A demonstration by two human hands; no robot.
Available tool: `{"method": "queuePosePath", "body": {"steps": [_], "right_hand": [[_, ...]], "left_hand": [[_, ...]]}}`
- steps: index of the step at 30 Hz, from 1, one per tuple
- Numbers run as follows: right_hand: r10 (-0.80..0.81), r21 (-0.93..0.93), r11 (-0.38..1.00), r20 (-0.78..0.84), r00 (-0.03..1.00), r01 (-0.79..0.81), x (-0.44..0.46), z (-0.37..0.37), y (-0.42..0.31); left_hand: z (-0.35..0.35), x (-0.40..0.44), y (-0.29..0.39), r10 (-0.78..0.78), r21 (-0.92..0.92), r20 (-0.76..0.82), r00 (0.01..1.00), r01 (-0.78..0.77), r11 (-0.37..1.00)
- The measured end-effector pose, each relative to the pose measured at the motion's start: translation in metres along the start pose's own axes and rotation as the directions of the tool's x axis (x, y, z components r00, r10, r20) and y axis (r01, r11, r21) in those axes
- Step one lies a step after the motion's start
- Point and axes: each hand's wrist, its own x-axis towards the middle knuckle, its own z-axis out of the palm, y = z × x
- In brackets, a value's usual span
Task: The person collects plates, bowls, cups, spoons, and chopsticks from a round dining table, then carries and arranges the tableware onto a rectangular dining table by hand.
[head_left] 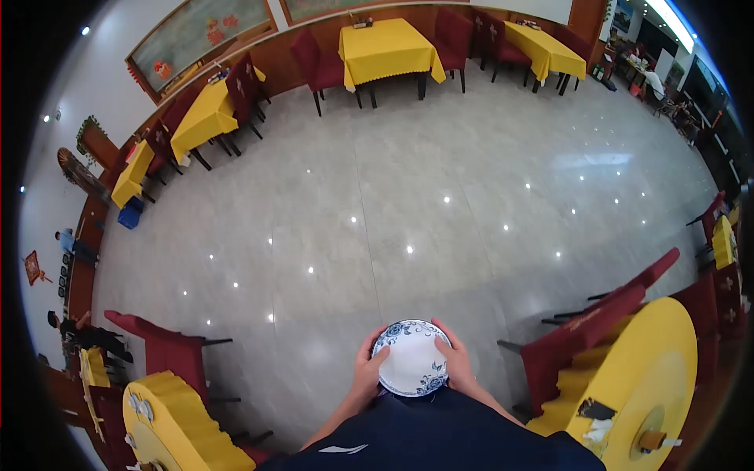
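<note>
A round white plate (410, 361) with blue flowers around its edge is held in front of my body, its face turned up toward me. My left hand (367, 366) grips its left side, thumb over the rim. On the opposite side my right hand (457, 363) is closed around the rim, thumb also on top. The fingers of both hands are mostly hidden underneath, and I cannot tell whether more plates lie below this one.
Tiled floor (330, 212) stretches ahead. Close on the right stand a round yellow-covered table (656, 369) and red chairs (585, 334); another yellow-covered table (184, 412) and red chair (166, 353) flank the left. Yellow tables (389, 51) line the far wall. People (90, 334) are at the left.
</note>
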Motion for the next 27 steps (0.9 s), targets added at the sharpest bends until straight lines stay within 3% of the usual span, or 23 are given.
{"method": "queuePosePath", "body": {"steps": [4, 8, 11, 15, 17, 21, 23, 27], "right_hand": [[0.020, 0.002, 1.000, 0.099, 0.995, -0.020, 0.096, 0.036, -0.050], [0.085, -0.136, 0.989, 0.222, 0.971, -0.056, 0.206, 0.061, -0.084], [0.153, -0.139, 0.984, 0.310, 0.938, -0.114, 0.302, 0.085, -0.102], [0.162, -0.234, 0.968, 0.311, 0.936, -0.090, 0.443, 0.111, -0.133], [0.156, -0.257, 0.962, 0.231, 0.960, -0.095, 0.497, 0.136, -0.174], [-0.005, -0.211, 0.977, 0.160, 0.987, 0.038, 0.597, 0.153, -0.249], [-0.100, -0.147, 0.984, 0.040, 0.994, 0.105, 0.622, 0.156, -0.277], [-0.130, 0.001, 0.991, -0.081, 0.988, 0.131, 0.716, 0.152, -0.316]], "left_hand": [[0.014, 0.082, 0.047, 0.119, 0.069, -0.005, 0.993, -0.118, 0.991], [0.005, 0.180, 0.061, 0.168, -0.004, -0.148, 0.975, -0.171, 0.985], [-0.001, 0.266, 0.082, 0.169, -0.091, -0.221, 0.961, -0.193, 0.977], [0.006, 0.397, 0.129, 0.146, -0.168, -0.261, 0.954, -0.193, 0.967], [0.022, 0.466, 0.160, 0.112, -0.162, -0.269, 0.957, -0.160, 0.974], [0.071, 0.599, 0.226, 0.083, -0.143, -0.094, 0.992, -0.096, 0.985], [0.092, 0.643, 0.247, 0.038, -0.133, -0.014, 0.999, -0.040, 0.990], [0.126, 0.770, 0.279, -0.089, 0.022, 0.161, 0.983, 0.086, 0.996]]}}
